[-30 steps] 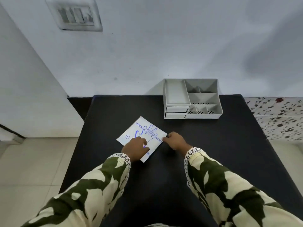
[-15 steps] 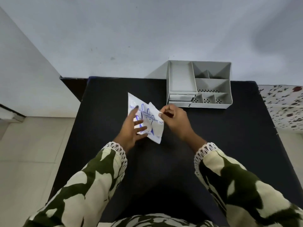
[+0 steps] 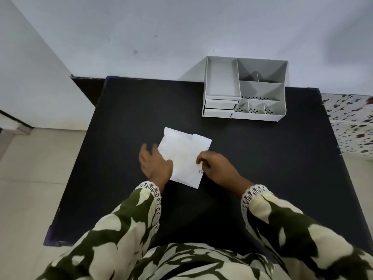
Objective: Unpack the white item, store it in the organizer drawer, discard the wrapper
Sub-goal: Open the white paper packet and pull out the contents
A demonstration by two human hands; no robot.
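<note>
Black table [image 3: 125, 122] bears grey organizer [image 3: 222, 81], white packet [image 3: 182, 156].

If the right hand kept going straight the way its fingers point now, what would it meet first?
The right hand points left across the white packet it pinches; beyond that, probably the left hand at the packet's other edge.

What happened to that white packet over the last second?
The white packet was lifted off the black table and turned over: the blue print now mostly faces away. The left hand and right hand grip its side edges. The grey organizer stayed put, drawers shut.
</note>
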